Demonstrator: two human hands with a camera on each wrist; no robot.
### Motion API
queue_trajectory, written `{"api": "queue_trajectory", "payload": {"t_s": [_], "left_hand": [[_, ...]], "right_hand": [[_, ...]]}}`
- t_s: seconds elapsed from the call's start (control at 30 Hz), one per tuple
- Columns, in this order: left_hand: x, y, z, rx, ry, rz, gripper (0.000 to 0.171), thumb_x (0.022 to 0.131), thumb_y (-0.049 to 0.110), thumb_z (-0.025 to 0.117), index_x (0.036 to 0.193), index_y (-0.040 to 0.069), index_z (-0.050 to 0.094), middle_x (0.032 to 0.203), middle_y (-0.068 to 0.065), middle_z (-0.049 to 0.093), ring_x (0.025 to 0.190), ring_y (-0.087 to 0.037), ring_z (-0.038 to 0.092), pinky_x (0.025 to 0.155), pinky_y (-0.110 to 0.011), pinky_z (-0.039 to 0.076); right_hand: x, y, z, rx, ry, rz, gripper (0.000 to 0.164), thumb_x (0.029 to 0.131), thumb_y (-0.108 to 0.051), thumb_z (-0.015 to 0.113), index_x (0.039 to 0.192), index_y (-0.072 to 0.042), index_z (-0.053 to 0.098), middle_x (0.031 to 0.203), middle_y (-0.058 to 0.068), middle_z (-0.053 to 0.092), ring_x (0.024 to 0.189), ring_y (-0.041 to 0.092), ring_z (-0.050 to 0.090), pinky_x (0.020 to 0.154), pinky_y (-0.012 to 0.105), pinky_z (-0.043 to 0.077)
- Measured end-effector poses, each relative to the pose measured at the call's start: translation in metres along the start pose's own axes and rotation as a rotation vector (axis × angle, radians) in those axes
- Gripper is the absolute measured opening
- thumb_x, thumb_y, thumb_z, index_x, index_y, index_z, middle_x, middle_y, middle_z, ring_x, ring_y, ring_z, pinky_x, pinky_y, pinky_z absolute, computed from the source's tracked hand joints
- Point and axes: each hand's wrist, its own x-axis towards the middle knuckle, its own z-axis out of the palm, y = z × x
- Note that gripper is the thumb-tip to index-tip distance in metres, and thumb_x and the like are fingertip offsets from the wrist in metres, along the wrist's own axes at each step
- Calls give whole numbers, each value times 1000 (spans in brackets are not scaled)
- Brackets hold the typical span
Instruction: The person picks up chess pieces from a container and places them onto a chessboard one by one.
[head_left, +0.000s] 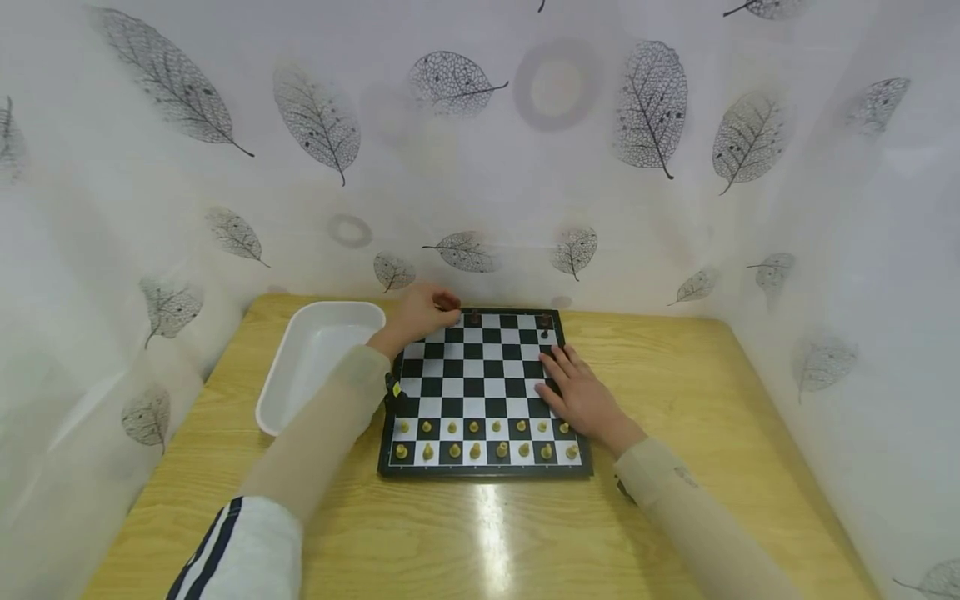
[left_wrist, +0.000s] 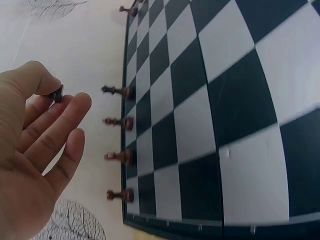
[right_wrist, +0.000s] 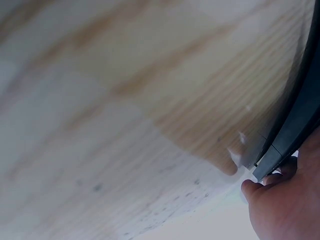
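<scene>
A black-and-white chessboard (head_left: 473, 367) lies on the wooden table. My left hand (head_left: 417, 317) is at its far left corner. In the left wrist view, the thumb and fingers pinch a small dark chess piece (left_wrist: 58, 93), mostly hidden by them; I cannot tell which piece it is. Several brown chess pieces (left_wrist: 118, 157) stand along the far edge beside that hand. My right hand (head_left: 588, 402) rests on the board's right edge with its fingers spread. Pale yellow chess pieces (head_left: 475, 451) fill the two rows nearest me.
To the left of the board is a white plastic tray (head_left: 273, 379), partly behind my left forearm. A pale curtain (head_left: 480, 192) with leaf prints hangs behind the table (head_left: 660, 375) and down both sides. At the far right of the board stands a dark pawn (head_left: 544, 334).
</scene>
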Motion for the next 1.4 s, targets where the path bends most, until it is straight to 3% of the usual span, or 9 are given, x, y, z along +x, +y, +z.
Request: {"api": "queue_trajectory", "payload": {"t_s": [0.27, 0.47, 0.77, 0.9, 1.17, 1.4], "left_hand": [[10, 11, 20, 19, -3, 38, 31, 96, 17, 71, 124, 3, 73, 115, -14, 76, 96, -26, 73, 84, -36, 61], [22, 14, 42, -51, -20, 58, 27, 99, 16, 70, 123, 4, 73, 113, -13, 77, 87, -24, 76, 74, -34, 62], [34, 34, 70, 10, -6, 109, 28, 100, 16, 68, 125, 5, 74, 122, -11, 76, 113, -26, 71, 97, -39, 60], [37, 40, 78, 3, 0, 93, 27, 100, 15, 69, 125, 6, 75, 123, -11, 76, 114, -26, 70, 97, -40, 59], [47, 38, 94, 26, -2, 86, 26, 100, 14, 70, 123, 3, 75, 119, -12, 76, 110, -26, 71, 94, -40, 59], [55, 28, 104, 17, -3, 62, 27, 100, 17, 72, 123, 4, 76, 118, -10, 77, 108, -25, 71, 94, -39, 59]], "right_hand": [[-1, -1, 0, 2, -4, 4, 74, 110, -57, 38, 166, -10, 30, 175, 18, 22, 164, 40, 13, 131, 55, 22], [-2, -1, -1, 8, -2, 9, 73, 110, -56, 40, 166, -10, 31, 174, 18, 23, 164, 41, 13, 131, 55, 23], [-1, -1, 1, 6, 8, 0, 72, 110, -56, 40, 166, -11, 33, 174, 19, 25, 163, 41, 15, 131, 56, 23], [0, -2, 1, 7, 13, 2, 72, 110, -55, 41, 165, -10, 33, 173, 20, 25, 163, 41, 15, 131, 56, 23], [-1, -2, 0, 12, 4, 6, 71, 111, -54, 41, 165, -9, 33, 173, 20, 25, 163, 42, 16, 131, 55, 23], [-1, -1, 0, 7, 8, -6, 71, 111, -54, 41, 165, -9, 33, 174, 19, 25, 163, 41, 16, 131, 55, 23]]}}
